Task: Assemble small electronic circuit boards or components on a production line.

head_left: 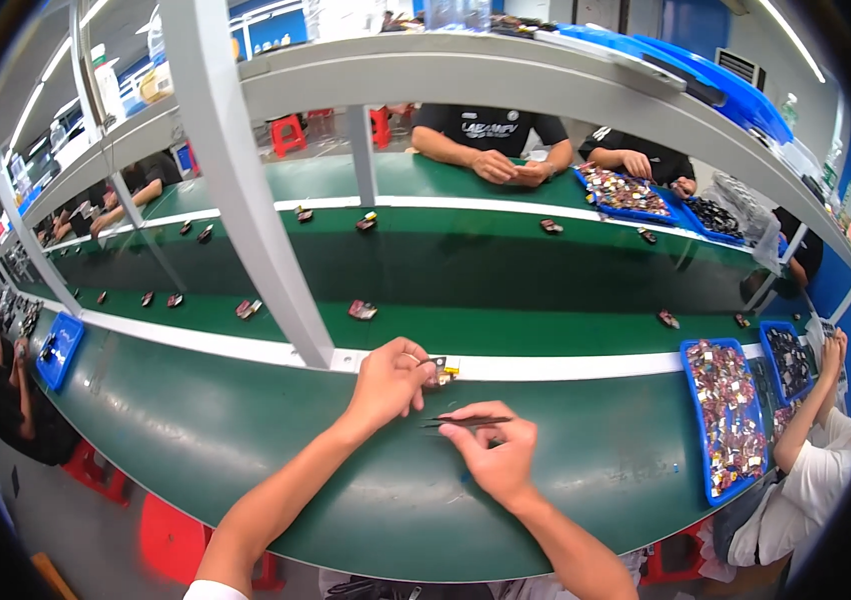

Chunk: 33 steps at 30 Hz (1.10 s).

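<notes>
Between the fingers of my left hand (pixel 392 384) is a small electronic part (pixel 441 372), dark with a yellow patch, held just in front of the white rail. My right hand (pixel 494 446) grips dark tweezers (pixel 468 421), whose tips point left and lie a little below the part, apart from it. Both hands are over the green worktable (pixel 346 500). Beyond the rail, a similar small reddish part (pixel 363 310) lies on the green conveyor belt.
A blue tray (pixel 711 490) full of small parts stands at the right, with another blue tray (pixel 784 332) behind it. A grey post (pixel 256 190) rises left of my hands under an overhead shelf (pixel 426 70). Other people sit across the belt and at both sides.
</notes>
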### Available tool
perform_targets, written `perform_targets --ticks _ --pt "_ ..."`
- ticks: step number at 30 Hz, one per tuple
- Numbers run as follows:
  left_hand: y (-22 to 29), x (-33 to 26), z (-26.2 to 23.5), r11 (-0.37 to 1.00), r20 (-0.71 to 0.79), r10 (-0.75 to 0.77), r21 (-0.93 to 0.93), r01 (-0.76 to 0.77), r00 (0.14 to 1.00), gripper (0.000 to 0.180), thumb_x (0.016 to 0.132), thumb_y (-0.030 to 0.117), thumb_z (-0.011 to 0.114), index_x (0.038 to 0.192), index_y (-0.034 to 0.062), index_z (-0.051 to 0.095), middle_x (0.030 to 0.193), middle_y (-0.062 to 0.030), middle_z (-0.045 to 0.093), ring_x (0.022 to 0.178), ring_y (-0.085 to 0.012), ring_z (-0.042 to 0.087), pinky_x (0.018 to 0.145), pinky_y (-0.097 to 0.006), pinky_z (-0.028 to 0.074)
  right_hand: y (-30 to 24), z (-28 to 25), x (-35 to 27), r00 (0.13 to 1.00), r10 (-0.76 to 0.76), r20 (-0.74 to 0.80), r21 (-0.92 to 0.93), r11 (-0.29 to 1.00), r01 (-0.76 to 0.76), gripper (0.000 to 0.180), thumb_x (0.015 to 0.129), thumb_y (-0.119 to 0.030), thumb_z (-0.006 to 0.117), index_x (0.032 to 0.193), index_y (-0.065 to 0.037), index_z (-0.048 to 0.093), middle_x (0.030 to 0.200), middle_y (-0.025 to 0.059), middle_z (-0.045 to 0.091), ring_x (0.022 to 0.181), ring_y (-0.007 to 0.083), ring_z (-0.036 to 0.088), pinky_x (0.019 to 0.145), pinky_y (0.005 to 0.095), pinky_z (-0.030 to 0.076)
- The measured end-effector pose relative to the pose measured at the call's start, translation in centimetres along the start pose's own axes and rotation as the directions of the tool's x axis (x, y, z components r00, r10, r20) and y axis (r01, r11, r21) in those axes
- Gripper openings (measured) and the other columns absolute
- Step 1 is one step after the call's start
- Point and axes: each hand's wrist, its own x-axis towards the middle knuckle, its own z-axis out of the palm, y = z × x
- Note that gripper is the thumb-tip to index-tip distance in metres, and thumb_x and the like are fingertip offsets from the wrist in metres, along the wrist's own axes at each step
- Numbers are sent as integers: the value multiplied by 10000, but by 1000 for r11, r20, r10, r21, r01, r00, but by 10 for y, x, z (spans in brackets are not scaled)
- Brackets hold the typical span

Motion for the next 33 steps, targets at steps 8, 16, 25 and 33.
perform_targets --ticks 8,16,25,33 --pt "-28 -60 -29 1000 -42 30 -5 -30 999 194 955 76 672 1112 -38 658 771 -73 697 538 -81 620 413 -229 410 4 14 0 969 239 69 319 915 -249 162 826 60 784 939 23 674 778 -14 645 534 -31 431 472 155 310" --pt "-45 -62 -22 982 -35 130 -136 -134 991 194 966 34 647 1144 -40 638 885 -121 727 644 -131 698 475 -242 531 14 20 0 981 193 33 174 965 -196 140 823 53 784 920 16 690 786 -7 656 515 -28 432 466 159 301" --pt "-45 -66 -15 981 -50 182 -61 -185 982 196 965 -6 636 1142 -88 611 902 -147 721 662 -156 710 492 -245 554 22 23 -2 996 84 -12 -1 996 -84 153 794 36 808 906 18 706 712 -23 661 459 -28 412 435 175 276" --pt "-51 -65 -17 970 -36 226 -82 -228 974 199 967 -19 629 1156 -81 617 890 -143 722 663 -162 712 514 -252 574 23 17 5 939 328 104 286 894 -344 169 832 38 786 952 35 668 837 58 708 611 2 547 518 161 377"
